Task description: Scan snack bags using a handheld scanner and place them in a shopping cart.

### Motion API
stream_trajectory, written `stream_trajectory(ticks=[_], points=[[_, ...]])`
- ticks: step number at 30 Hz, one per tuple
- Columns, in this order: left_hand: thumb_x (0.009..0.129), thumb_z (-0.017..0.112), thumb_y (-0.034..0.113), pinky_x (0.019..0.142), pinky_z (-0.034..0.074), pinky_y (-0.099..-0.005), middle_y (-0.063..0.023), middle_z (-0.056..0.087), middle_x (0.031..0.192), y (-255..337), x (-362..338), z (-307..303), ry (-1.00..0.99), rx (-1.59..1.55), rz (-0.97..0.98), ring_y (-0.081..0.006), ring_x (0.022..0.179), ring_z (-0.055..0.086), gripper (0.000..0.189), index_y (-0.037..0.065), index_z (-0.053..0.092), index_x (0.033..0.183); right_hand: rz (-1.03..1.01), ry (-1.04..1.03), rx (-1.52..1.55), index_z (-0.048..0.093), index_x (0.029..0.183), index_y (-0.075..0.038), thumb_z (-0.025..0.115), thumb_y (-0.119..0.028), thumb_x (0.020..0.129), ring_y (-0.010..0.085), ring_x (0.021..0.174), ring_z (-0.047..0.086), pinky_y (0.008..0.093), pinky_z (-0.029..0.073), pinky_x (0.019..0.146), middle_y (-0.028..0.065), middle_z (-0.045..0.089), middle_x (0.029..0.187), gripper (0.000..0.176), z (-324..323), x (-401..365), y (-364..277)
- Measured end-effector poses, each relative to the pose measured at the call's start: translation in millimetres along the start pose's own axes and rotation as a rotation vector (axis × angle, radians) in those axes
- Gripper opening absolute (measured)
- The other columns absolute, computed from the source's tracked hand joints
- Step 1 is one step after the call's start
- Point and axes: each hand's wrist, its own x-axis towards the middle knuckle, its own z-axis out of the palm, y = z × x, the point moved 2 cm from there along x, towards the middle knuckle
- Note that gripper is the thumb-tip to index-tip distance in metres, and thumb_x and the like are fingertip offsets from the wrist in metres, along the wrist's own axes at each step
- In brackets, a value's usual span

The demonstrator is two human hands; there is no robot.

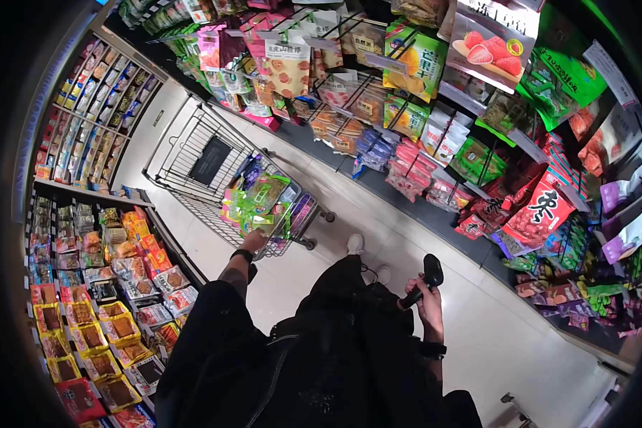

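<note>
My left hand [255,242] is closed at the near end of a wire shopping cart [192,192], apparently gripping its rim, right beside green snack packets [262,196] piled in the basket. Other packets in purple and blue lie around the green ones. In my right hand [428,302] is a black handheld device [431,271] with a rounded head and a straight handle, held upright in front of my body. What kind of device it is, I cannot make out.
Hanging snack bags fill the shelf [349,160] on the right, including a red bag of dates [542,208] and a strawberry bag [491,43]. A low display [107,307] of packaged snacks lines the left. Pale floor [335,207] runs between them.
</note>
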Motion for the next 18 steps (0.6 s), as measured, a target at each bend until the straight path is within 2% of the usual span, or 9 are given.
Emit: stream_trajectory(ticks=[1, 5, 8, 9, 12, 13, 16, 18], points=[[0.082, 0.053, 0.028, 0.088, 0.048, -0.0448, -0.0253, 0.063, 0.106, -43, 2, 23, -0.054, -0.143, -0.089, -0.0387, 0.102, 0.060, 0.039, 0.001, 0.062, 0.108, 0.004, 0.003, -0.003, 0.048, 0.118, 0.000, 0.058, -0.007, 0.091, 0.0189, 0.078, 0.063, 0.0320, 0.053, 0.074, 0.0120, 0.063, 0.089, 0.030, -1, -1, 1], [0.080, 0.058, 0.026, 0.090, 0.047, -0.0453, -0.0234, 0.064, 0.106, -43, -33, 10, -0.013, -0.051, -0.026, -0.0391, 0.103, 0.059, 0.042, 0.003, 0.059, 0.115, 0.017, -0.017, -0.042, 0.049, 0.116, 0.000, 0.058, -0.011, 0.091, 0.0212, 0.080, 0.066, 0.0341, 0.055, 0.075, 0.0157, 0.065, 0.093, 0.028, 9, -8, -3], [0.082, 0.058, 0.026, 0.089, 0.047, -0.0456, -0.0226, 0.063, 0.108, -31, -41, 12, 0.054, -0.176, 0.028, -0.0394, 0.104, 0.059, 0.042, 0.007, 0.057, 0.119, 0.022, 0.048, -0.084, 0.050, 0.113, 0.000, 0.059, -0.011, 0.091, 0.0219, 0.079, 0.066, 0.0344, 0.056, 0.073, 0.0155, 0.065, 0.093, 0.026, 23, -8, -6], [0.083, 0.058, 0.030, 0.090, 0.047, -0.0445, -0.0215, 0.062, 0.111, -26, -39, 12, -0.024, -0.143, -0.050, -0.0382, 0.105, 0.058, 0.046, 0.011, 0.054, 0.125, 0.012, 0.074, -0.100, 0.051, 0.110, 0.000, 0.060, -0.013, 0.090, 0.0229, 0.079, 0.066, 0.0347, 0.057, 0.071, 0.0158, 0.065, 0.092, 0.025, 28, -8, -7], [0.082, 0.060, 0.029, 0.091, 0.046, -0.0446, -0.0214, 0.062, 0.111, -62, -4, 59, 0.009, -0.191, 0.044, -0.0377, 0.105, 0.059, 0.051, 0.012, 0.050, 0.128, -0.001, 0.094, -0.100, 0.052, 0.107, 0.001, 0.061, -0.015, 0.090, 0.0260, 0.082, 0.066, 0.0397, 0.058, 0.076, 0.0187, 0.065, 0.093, 0.025, 46, -8, -13], [0.081, 0.059, 0.028, 0.091, 0.046, -0.0459, -0.0215, 0.062, 0.112, -53, -11, 52, -0.053, -0.168, -0.042, -0.0378, 0.105, 0.058, 0.051, 0.010, 0.049, 0.128, -0.004, 0.083, -0.110, 0.053, 0.106, 0.001, 0.062, -0.016, 0.090, 0.0261, 0.082, 0.066, 0.0401, 0.058, 0.077, 0.0189, 0.064, 0.094, 0.025, 52, -8, -15], [0.082, 0.055, 0.028, 0.090, 0.046, -0.0472, -0.0218, 0.062, 0.110, -58, -11, 57, -0.094, -0.149, -0.078, -0.0377, 0.104, 0.059, 0.045, 0.009, 0.055, 0.122, -0.010, 0.085, -0.172, 0.051, 0.109, 0.002, 0.061, -0.016, 0.091, 0.0241, 0.080, 0.066, 0.0375, 0.057, 0.076, 0.0168, 0.065, 0.091, 0.027, 79, -14, -21], [0.082, 0.053, 0.026, 0.087, 0.047, -0.0484, -0.0217, 0.064, 0.103, -64, -14, 64, -0.082, -0.155, -0.013, -0.0392, 0.098, 0.060, 0.036, 0.007, 0.058, 0.111, -0.007, 0.068, -0.206, 0.051, 0.110, 0.002, 0.060, -0.015, 0.091, 0.0239, 0.081, 0.066, 0.0376, 0.057, 0.077, 0.0169, 0.065, 0.092, 0.027, 92, -13, -20]])
